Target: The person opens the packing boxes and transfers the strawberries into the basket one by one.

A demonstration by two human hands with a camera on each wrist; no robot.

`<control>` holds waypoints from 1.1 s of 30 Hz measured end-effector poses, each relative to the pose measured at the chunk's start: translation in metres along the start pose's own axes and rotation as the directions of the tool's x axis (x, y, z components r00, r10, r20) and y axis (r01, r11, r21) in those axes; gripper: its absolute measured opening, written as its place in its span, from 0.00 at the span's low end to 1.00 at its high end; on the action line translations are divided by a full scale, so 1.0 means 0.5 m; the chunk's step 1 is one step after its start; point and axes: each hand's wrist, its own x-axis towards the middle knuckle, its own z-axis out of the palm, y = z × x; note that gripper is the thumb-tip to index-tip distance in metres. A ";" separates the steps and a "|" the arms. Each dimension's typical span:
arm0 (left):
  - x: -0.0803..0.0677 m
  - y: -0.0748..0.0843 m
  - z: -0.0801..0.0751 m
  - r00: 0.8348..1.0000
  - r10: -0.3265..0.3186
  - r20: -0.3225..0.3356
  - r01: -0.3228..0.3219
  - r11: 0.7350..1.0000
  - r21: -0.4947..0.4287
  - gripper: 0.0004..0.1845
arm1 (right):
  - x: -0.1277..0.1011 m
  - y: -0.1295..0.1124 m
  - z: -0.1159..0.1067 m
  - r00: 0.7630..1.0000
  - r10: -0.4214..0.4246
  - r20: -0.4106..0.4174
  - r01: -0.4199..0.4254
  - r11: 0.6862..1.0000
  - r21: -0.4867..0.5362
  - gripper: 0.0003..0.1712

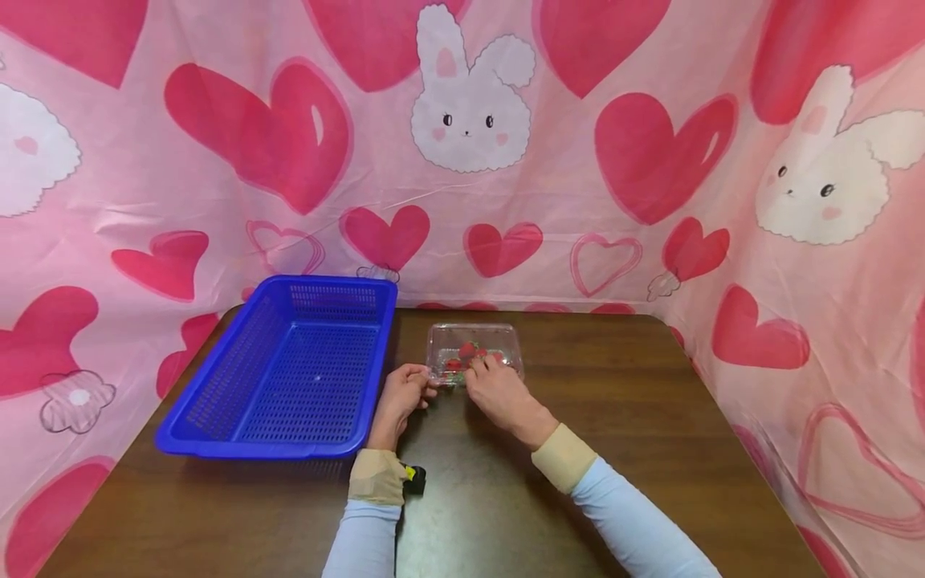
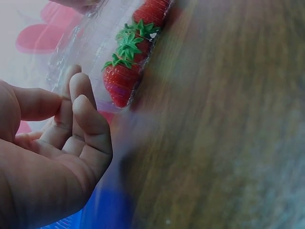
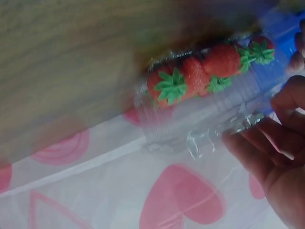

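A clear plastic box point(image 1: 473, 329) stands on the table with several red strawberries point(image 1: 468, 350) with green leaves inside. At its near left corner my left hand point(image 1: 406, 393) pinches the edge between thumb and forefinger; the left wrist view shows the other fingers of that hand point(image 2: 62, 148) curled beside the box. My right hand point(image 1: 506, 397) is at the near right side, its fingers bent over the rim. In the right wrist view the right hand's fingertips point(image 3: 233, 138) are at the crinkled plastic edge, and the strawberries point(image 3: 193, 76) lie in a row along the box.
Left of the box stands a large blue plastic basket point(image 1: 270, 449) with slotted sides, close to my left hand. The brown wooden table point(image 1: 614, 417) runs out to the right. Behind it hangs a pink cloth point(image 1: 564, 193) with hearts and rabbits.
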 end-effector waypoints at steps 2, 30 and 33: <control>0.002 0.000 0.001 1.000 0.002 0.001 -0.002 1.000 -0.006 0.11 | 0.000 0.003 -0.004 1.000 -0.004 0.010 0.004 1.000 0.004 0.04; 0.001 0.001 0.003 1.000 -0.008 -0.009 0.008 1.000 0.010 0.10 | 0.002 -0.014 0.013 0.998 0.052 -0.023 -0.051 0.999 0.009 0.03; -0.001 0.003 0.004 1.000 -0.006 -0.014 0.006 1.000 0.006 0.10 | 0.002 -0.017 0.016 0.996 0.082 -0.041 -0.081 0.996 0.024 0.03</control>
